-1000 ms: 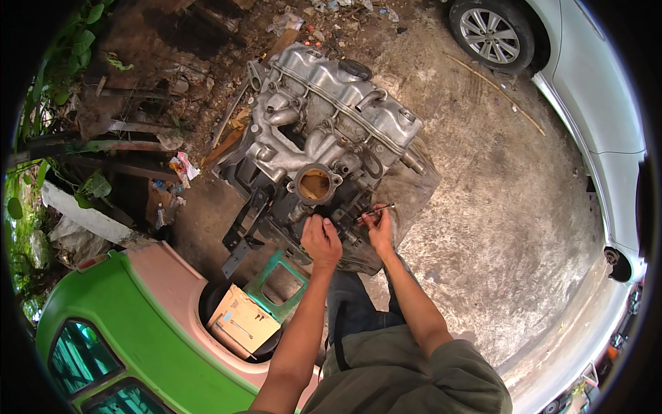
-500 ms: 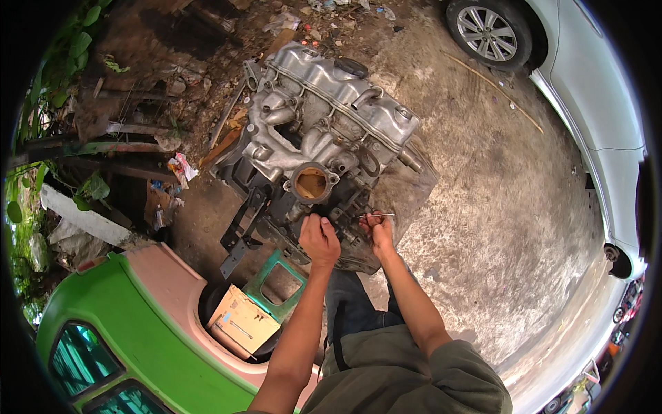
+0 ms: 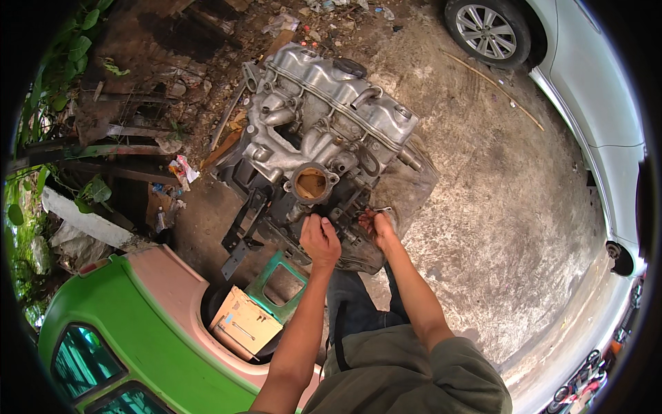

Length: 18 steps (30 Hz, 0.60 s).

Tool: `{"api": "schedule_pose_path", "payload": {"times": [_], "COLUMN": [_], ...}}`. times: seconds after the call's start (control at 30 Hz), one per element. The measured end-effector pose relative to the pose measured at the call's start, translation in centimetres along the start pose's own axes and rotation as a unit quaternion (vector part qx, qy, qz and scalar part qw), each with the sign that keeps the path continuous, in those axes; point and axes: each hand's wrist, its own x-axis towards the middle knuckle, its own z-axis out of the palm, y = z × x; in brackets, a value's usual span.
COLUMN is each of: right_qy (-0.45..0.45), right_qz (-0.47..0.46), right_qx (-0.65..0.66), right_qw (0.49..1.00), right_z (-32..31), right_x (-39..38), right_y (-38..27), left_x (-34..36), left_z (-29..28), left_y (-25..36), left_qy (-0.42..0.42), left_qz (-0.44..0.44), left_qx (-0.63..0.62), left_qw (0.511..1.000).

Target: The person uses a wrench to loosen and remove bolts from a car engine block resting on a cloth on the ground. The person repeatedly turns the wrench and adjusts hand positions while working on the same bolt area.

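Note:
A grey metal engine (image 3: 324, 148) with a ribbed top cover sits in front of me on the ground. Its round intake opening (image 3: 312, 183) faces up, with something brown inside. My left hand (image 3: 320, 240) is closed against the engine's near side, just below that opening; its fingertips hide whatever they hold. To its right, my right hand (image 3: 376, 228) grips a thin metal wrench (image 3: 386, 209), whose one end sticks out to the right past the fingers. The wrench's other end is lost among the dark engine parts.
A green plastic stool (image 3: 284, 281) and a pale wooden box (image 3: 243, 323) with a long tool on it stand left of my legs, beside a green and pink car (image 3: 152, 310). A light-coloured car (image 3: 586, 90) is at the right. Wood scraps and litter (image 3: 183, 169) lie at the left.
My right hand has turned slightly, and the wrench's outer end has swung a little up and to the left. My left hand stays in place.

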Motion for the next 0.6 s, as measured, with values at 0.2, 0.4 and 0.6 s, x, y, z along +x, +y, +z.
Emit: {"api": "schedule_pose_path", "payload": {"times": [0.2, 0.4, 0.6], "right_qy": [-0.003, -0.061, -0.121], "right_qz": [-0.029, -0.023, -0.005], "right_qx": [0.004, -0.049, -0.037], "right_qw": [1.0, 0.997, 0.992], "right_z": [0.1, 0.0, -0.1], "right_x": [0.5, 0.5, 0.9], "right_y": [0.4, -1.0, -1.8], "left_x": [-0.1, 0.1, 0.2], "left_z": [0.0, -0.1, -0.1], "left_y": [-0.1, 0.0, 0.2], "left_qy": [-0.003, 0.003, 0.006], "left_qz": [0.002, 0.008, 0.011], "left_qx": [0.009, 0.013, 0.013], "left_qw": [1.0, 1.0, 1.0]}}
